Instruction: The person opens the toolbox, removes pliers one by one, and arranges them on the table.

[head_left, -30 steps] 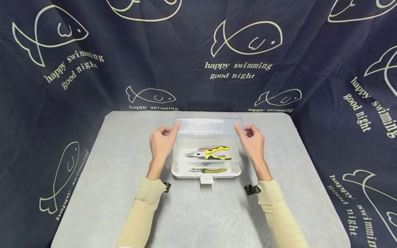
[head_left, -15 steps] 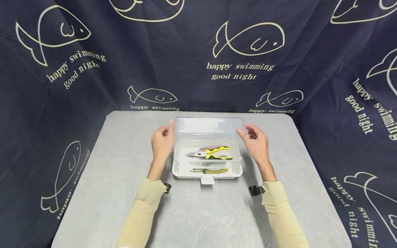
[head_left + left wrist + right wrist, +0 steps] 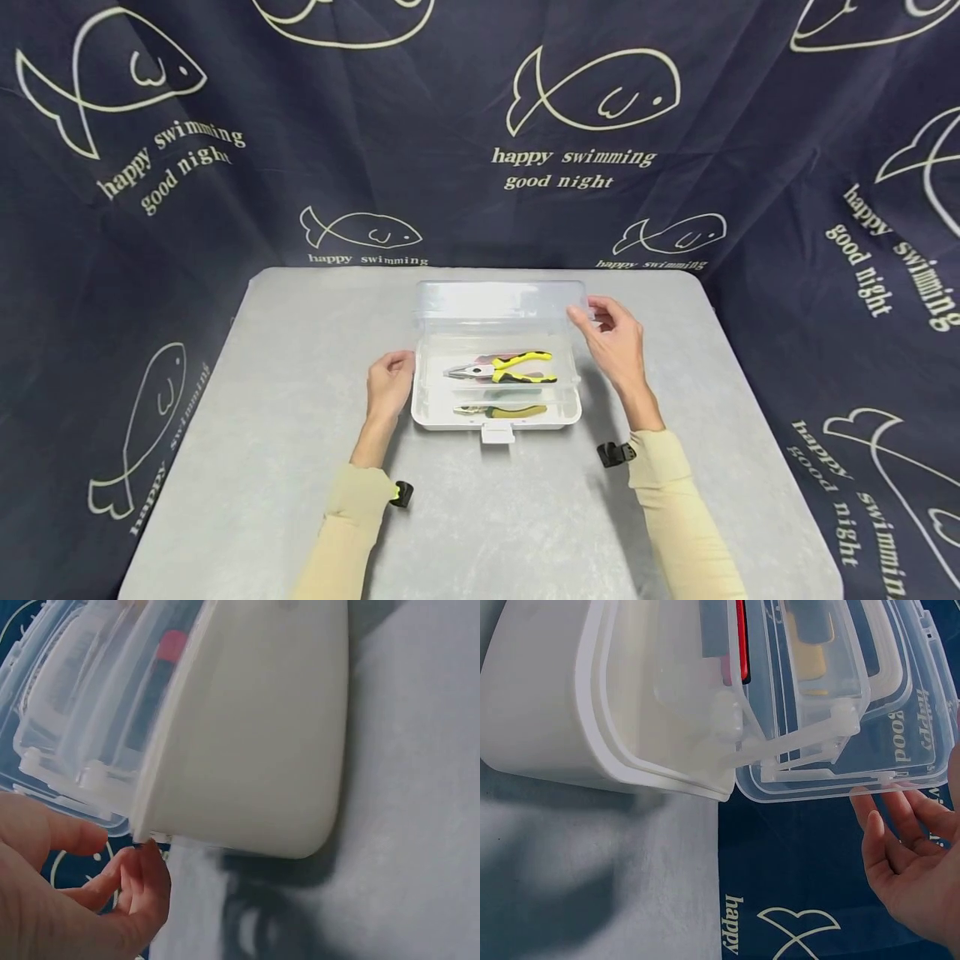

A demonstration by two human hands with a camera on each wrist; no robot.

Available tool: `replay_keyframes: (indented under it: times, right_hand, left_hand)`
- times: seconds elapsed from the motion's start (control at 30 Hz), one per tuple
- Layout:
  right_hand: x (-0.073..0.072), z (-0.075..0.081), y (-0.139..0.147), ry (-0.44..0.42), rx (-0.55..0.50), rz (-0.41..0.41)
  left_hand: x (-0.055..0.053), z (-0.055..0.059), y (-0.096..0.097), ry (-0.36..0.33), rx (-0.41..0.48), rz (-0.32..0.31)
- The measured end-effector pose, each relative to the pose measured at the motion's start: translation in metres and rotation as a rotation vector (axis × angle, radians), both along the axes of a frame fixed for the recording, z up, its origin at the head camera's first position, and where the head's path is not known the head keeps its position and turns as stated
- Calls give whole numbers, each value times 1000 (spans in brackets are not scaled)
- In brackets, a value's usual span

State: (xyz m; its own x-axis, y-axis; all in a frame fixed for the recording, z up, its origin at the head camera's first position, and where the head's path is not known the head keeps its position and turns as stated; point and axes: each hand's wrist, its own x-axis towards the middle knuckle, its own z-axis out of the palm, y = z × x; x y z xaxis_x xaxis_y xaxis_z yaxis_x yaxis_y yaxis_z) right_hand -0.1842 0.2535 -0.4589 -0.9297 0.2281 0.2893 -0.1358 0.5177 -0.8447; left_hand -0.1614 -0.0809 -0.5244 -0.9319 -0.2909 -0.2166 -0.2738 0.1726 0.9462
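A small white toolbox [image 3: 531, 422] stands in the middle of the table, its clear lid [image 3: 501, 300] raised at the back. Long-nose pliers [image 3: 498, 368] with yellow and black handles lie in the clear inner tray [image 3: 562, 379]. Pliers with olive handles [image 3: 517, 412] are nearer the front latch. My right hand [image 3: 618, 342] holds the lid's right edge, thumb in front and fingers behind. By the box's left rim is my left hand [image 3: 388, 386]; in the left wrist view its fingertips [image 3: 154, 851] reach the rim's corner, with thumb and fingers apart.
The toolbox rests on a grey table [image 3: 487, 533]. A white latch [image 3: 497, 432] sticks out from its front. Something red [image 3: 742, 645] shows inside the box through the clear plastic. A dark blue curtain [image 3: 450, 125] with fish drawings encloses the table's back and sides.
My left hand has let go of the lid's left edge and come down to the box's left side. My right hand stays at the lid, which remains raised.
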Motion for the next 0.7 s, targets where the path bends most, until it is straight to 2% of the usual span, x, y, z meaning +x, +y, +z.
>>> replay_keyframes:
  times: [0.13,0.3,0.4,0.7]
  right_hand:
    - [-2,0,0,-5,9,2]
    - [-4,1,1,-14,21,4]
    - [-4,1,1,-22,25,3]
    - [-8,3,3,-31,38,1]
  left_hand:
    - [2,-7,-2,-29,92,1]
    - [3,-13,-7,-88,195,-29]
    - [2,-15,-9,-101,236,-44]
    - [0,-21,-13,-138,271,-53]
